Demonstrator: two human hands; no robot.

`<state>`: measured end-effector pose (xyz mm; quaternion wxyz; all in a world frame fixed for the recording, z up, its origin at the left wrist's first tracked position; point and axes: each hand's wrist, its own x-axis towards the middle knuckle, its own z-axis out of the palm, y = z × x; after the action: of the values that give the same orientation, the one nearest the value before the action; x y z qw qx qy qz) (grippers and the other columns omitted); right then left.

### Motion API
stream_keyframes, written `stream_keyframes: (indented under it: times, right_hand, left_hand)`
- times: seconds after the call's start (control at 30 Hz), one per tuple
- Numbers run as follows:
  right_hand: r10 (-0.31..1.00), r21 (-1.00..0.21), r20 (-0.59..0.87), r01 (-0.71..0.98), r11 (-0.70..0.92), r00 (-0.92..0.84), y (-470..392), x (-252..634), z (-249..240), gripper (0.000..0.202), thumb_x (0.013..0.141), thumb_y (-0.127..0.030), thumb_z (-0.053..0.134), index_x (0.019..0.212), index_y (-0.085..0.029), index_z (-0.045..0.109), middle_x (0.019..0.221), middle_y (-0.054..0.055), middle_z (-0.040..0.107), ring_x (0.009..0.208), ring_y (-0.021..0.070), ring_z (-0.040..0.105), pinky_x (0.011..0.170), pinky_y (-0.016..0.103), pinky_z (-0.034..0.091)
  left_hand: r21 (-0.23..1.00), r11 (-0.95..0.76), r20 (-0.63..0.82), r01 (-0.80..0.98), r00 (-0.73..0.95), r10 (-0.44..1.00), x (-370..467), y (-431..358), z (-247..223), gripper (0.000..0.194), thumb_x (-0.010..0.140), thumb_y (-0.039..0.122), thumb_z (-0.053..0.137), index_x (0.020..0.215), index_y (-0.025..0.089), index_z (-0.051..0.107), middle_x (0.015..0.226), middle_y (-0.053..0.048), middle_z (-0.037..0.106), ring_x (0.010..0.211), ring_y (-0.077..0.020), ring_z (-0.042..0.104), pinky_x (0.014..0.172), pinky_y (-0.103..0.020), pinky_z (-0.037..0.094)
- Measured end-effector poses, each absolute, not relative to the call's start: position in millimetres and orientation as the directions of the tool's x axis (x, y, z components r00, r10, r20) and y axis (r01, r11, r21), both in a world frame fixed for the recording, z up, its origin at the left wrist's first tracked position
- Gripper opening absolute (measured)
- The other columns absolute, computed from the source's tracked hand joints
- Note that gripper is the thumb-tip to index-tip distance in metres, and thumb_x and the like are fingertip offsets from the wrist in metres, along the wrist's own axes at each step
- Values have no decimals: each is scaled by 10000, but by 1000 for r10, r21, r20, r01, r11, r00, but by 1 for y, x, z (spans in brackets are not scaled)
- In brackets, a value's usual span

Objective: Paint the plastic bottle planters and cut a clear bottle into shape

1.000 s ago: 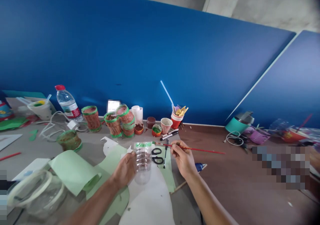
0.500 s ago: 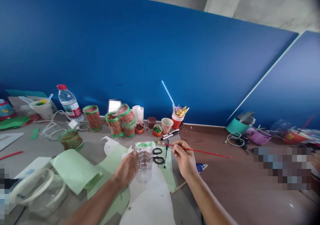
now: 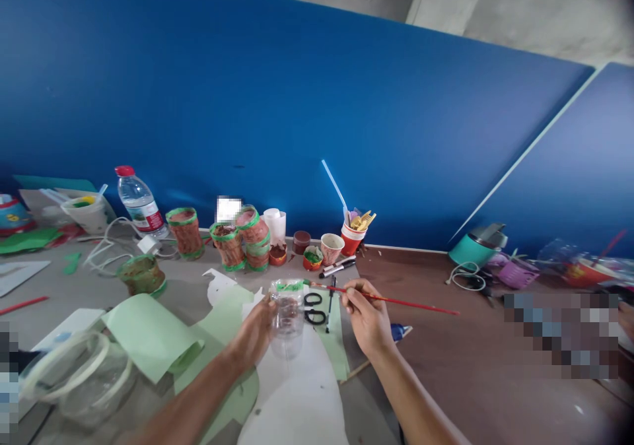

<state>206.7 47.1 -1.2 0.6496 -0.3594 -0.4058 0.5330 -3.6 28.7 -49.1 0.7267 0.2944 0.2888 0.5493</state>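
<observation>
My left hand (image 3: 258, 328) grips a clear plastic bottle piece (image 3: 288, 323) by its left side, with green paint along its upper rim. In my right hand (image 3: 365, 314) is a long red paintbrush (image 3: 409, 303), pinched between thumb and fingers. Its green-tipped bristles are at the right edge of the painted rim. Black-handled scissors (image 3: 315, 308) and a black pen (image 3: 329, 309) lie just behind, between the two hands. Under the bottle piece is a white paper sheet (image 3: 297, 392).
Brown jars with green rims (image 3: 185, 234), a water bottle (image 3: 141, 204), a green paint cup (image 3: 312, 257) and a red cup (image 3: 353, 239) stand along the blue partition. Green paper (image 3: 148, 336) and clear plastic rings (image 3: 79, 372) lie left. A teal cup (image 3: 470, 249) is at right.
The bottle piece in my left hand has turned or tilted slightly, so its green rim looks different. The brush tip stays near the rim, and the whole view has shifted very slightly.
</observation>
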Motion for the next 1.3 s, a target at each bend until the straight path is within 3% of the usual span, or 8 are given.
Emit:
stream_keyframes:
  times: [0.2,0.47,0.67,0.87,0.97,1.17,1.3]
  right_hand:
    - [971,-925,236,-313,216,-25,38,205,-9,151,738,-332,688,764,-188,652,568,-10,571,532,106,456,512,235,337]
    - [951,-932,288,-196,305,110,45,211,-14,83,781,-269,635,760,-189,626,569,-23,536,530,102,426,501,235,318]
    - [935,-933,351,-104,346,-40,32,204,-6,108,797,-297,618,791,-191,639,601,-8,566,530,113,452,500,240,338]
    - [933,-936,352,18,351,78,35,205,-1,93,766,-280,626,743,-190,634,582,-11,548,518,119,440,494,248,334]
    - [930,-936,348,-15,352,116,37,207,-2,100,769,-287,621,732,-194,627,577,-13,542,507,114,426,482,245,323]
    - [942,-941,336,-46,334,-24,30,201,0,117,767,-304,636,749,-189,644,576,-6,558,518,121,449,491,249,340]
    - [957,-955,279,-78,285,82,39,204,-5,126,756,-306,641,751,-179,637,566,-13,549,502,110,436,482,243,330]
  left_hand:
    - [797,180,-132,-577,125,983,1,26,-46,413,666,374,787,1006,171,672,983,-102,716,878,-241,659,780,-348,481]
    - [851,100,-138,-516,-37,990,3,27,-41,544,579,401,837,1040,182,647,1001,-88,694,951,-254,626,834,-363,461]
    - [894,49,-78,-446,-47,996,5,28,-40,592,581,404,832,1099,211,620,1084,-89,691,1061,-287,608,923,-386,434]
    - [913,9,-38,-408,-63,997,3,30,-47,503,645,377,802,1087,209,630,1052,-79,687,1040,-271,604,922,-380,428]
    - [912,-6,-27,-409,-74,997,3,30,-45,494,645,368,805,1076,196,635,1038,-87,689,1021,-273,605,900,-372,433]
    - [920,-22,15,-391,-19,1000,4,30,-45,456,670,368,790,1067,214,628,1026,-70,693,1046,-273,605,921,-368,432]
    - [922,25,-35,-387,-19,999,1,31,-52,469,713,383,757,1129,220,612,1093,-78,677,1075,-268,593,918,-361,435]
